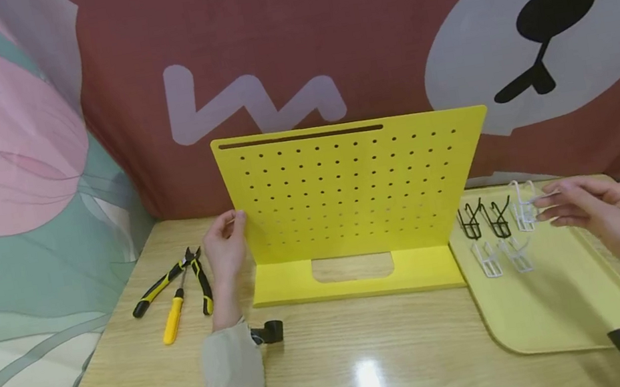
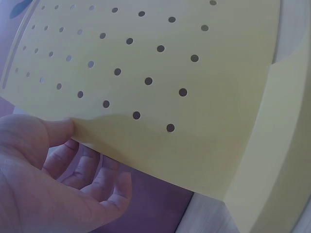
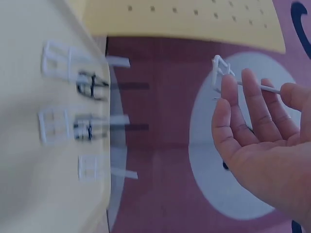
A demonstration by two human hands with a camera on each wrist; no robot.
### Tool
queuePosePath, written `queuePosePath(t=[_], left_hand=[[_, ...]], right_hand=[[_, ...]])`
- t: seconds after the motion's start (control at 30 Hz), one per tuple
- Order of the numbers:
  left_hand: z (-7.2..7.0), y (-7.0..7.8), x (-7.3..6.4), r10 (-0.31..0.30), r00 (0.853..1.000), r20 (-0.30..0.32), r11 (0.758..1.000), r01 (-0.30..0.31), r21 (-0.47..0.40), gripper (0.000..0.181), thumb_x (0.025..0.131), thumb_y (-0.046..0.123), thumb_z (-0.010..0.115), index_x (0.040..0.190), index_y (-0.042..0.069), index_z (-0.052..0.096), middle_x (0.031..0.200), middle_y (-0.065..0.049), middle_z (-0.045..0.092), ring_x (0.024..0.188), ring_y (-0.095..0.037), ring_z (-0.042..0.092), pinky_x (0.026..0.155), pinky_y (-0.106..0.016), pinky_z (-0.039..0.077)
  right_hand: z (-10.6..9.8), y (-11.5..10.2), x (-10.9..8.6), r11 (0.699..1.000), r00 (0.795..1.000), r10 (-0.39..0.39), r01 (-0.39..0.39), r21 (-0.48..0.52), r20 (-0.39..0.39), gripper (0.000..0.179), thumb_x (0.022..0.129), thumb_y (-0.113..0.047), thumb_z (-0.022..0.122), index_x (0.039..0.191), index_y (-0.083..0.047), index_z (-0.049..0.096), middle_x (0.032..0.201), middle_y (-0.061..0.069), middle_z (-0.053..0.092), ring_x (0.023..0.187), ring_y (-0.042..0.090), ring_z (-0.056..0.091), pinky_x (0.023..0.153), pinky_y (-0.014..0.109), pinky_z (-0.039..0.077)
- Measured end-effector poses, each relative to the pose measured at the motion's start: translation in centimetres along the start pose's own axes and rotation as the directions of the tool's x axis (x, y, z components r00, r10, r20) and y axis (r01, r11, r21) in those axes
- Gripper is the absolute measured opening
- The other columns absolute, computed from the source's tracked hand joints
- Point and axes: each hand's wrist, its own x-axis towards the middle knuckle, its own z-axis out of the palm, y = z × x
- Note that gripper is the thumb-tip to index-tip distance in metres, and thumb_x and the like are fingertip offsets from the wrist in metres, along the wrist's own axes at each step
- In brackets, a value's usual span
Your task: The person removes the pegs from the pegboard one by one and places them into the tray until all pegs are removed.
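A yellow pegboard [image 1: 349, 246] with rows of small holes stands upright on its flat base. My left hand [image 1: 223, 244] grips its left edge; the left wrist view shows the thumb on the front face and the curled fingers [image 2: 99, 179] behind the edge. Over the far part of the yellow tray, my right hand [image 1: 605, 211] pinches a white wire hook [image 3: 216, 73] by its prong, partly hidden by the fingers. Below it lie two black wire hooks [image 1: 498, 221] and several white ones [image 1: 488, 263].
The tray [image 1: 550, 324] sits at the board's right. To the left lie pliers with black and yellow handles [image 1: 155, 292] and a yellow-handled screwdriver [image 1: 173, 322] on the wooden table [image 1: 325, 367]. A patterned cloth [image 1: 261, 39] hangs behind.
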Motion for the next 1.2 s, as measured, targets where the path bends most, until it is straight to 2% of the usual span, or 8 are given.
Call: queuePosePath(t=[0.1, 0.17, 0.27, 0.43, 0.57, 0.67, 0.77, 1.2], left_hand=[[0.0, 0.0, 0.0, -0.014, 1.0, 0.01, 1.0, 0.014, 0.0, 0.031, 0.096, 0.027, 0.06, 0.116, 0.003, 0.064, 0.113, -0.014, 0.062, 0.099, -0.02, 0.055, 0.083, -0.029, 0.043], [0.0, 0.0, 0.0, -0.018, 1.0, 0.013, 1.0, 0.018, -0.005, 0.031, 0.096, 0.027, 0.06, 0.115, 0.003, 0.064, 0.113, -0.014, 0.062, 0.099, -0.019, 0.055, 0.083, -0.029, 0.043], [0.1, 0.0, 0.1, -0.008, 1.0, 0.019, 1.0, 0.008, -0.013, 0.03, 0.097, 0.025, 0.059, 0.115, 0.001, 0.064, 0.114, -0.015, 0.062, 0.099, -0.02, 0.056, 0.082, -0.029, 0.044], [0.2, 0.0, 0.2, -0.011, 1.0, 0.012, 1.0, 0.011, -0.009, 0.031, 0.097, 0.026, 0.059, 0.115, 0.002, 0.064, 0.114, -0.015, 0.062, 0.099, -0.02, 0.056, 0.082, -0.03, 0.043], [0.3, -0.1, 0.0, -0.027, 0.999, 0.026, 1.0, 0.027, -0.001, 0.033, 0.097, 0.028, 0.059, 0.117, 0.002, 0.063, 0.116, -0.014, 0.061, 0.101, -0.021, 0.055, 0.084, -0.031, 0.044], [0.2, -0.1, 0.0, -0.034, 0.999, 0.028, 0.999, 0.034, 0.009, 0.032, 0.097, 0.028, 0.059, 0.117, 0.003, 0.063, 0.116, -0.014, 0.061, 0.103, -0.022, 0.055, 0.086, -0.033, 0.044], [-0.1, -0.1, 0.0, -0.018, 1.0, 0.022, 1.0, 0.017, 0.019, 0.031, 0.097, 0.027, 0.059, 0.116, 0.004, 0.064, 0.115, -0.015, 0.062, 0.103, -0.023, 0.056, 0.086, -0.034, 0.044], [0.2, 0.0, 0.1, 0.01, 1.0, 0.012, 1.0, -0.01, 0.0, 0.032, 0.096, 0.028, 0.06, 0.115, 0.003, 0.064, 0.112, -0.015, 0.063, 0.099, -0.021, 0.056, 0.083, -0.031, 0.044]], right_hand=[[-1.6, 0.1, -0.4, 0.992, 0.998, 0.018, -0.025, -0.125, -0.061, 0.024, 0.101, -0.009, 0.045, 0.115, 0.0, 0.062, 0.097, 0.0, 0.072, 0.081, 0.011, 0.069, 0.068, 0.02, 0.053], [-2.6, 0.5, -0.7, 0.962, 0.994, 0.065, -0.085, -0.258, -0.085, 0.023, 0.102, -0.015, 0.046, 0.115, -0.005, 0.062, 0.095, -0.006, 0.072, 0.08, 0.008, 0.068, 0.067, 0.018, 0.052], [-4.0, 1.5, -1.3, 0.921, 0.986, 0.134, -0.161, -0.356, -0.098, 0.022, 0.102, -0.02, 0.045, 0.115, -0.017, 0.062, 0.094, -0.012, 0.071, 0.079, 0.004, 0.067, 0.065, 0.017, 0.052], [-5.8, 3.6, -2.1, 0.915, 0.973, 0.224, -0.228, -0.333, -0.05, 0.023, 0.104, -0.019, 0.042, 0.114, -0.029, 0.061, 0.094, -0.012, 0.071, 0.08, 0.005, 0.067, 0.066, 0.018, 0.052], [-6.6, 5.1, -2.8, 0.877, 0.96, 0.275, -0.269, -0.399, -0.044, 0.024, 0.104, -0.02, 0.041, 0.11, -0.033, 0.06, 0.092, -0.015, 0.069, 0.08, 0.004, 0.067, 0.065, 0.019, 0.051], [-6.7, 5.9, -3.1, 0.823, 0.939, 0.341, -0.321, -0.468, -0.045, 0.021, 0.104, -0.025, 0.041, 0.112, -0.025, 0.061, 0.093, -0.017, 0.068, 0.081, 0.003, 0.066, 0.066, 0.021, 0.052], [-6.7, 6.3, -3.3, 0.794, 0.917, 0.397, -0.357, -0.493, -0.025, 0.025, 0.104, -0.027, 0.041, 0.115, -0.015, 0.061, 0.094, -0.015, 0.068, 0.083, 0.004, 0.066, 0.067, 0.022, 0.052], [-7.2, 6.8, -3.2, 0.852, 0.907, 0.421, -0.387, -0.352, 0.023, 0.026, 0.105, -0.02, 0.041, 0.109, -0.027, 0.065, 0.095, -0.015, 0.069, 0.084, 0.007, 0.068, 0.065, 0.028, 0.055]])
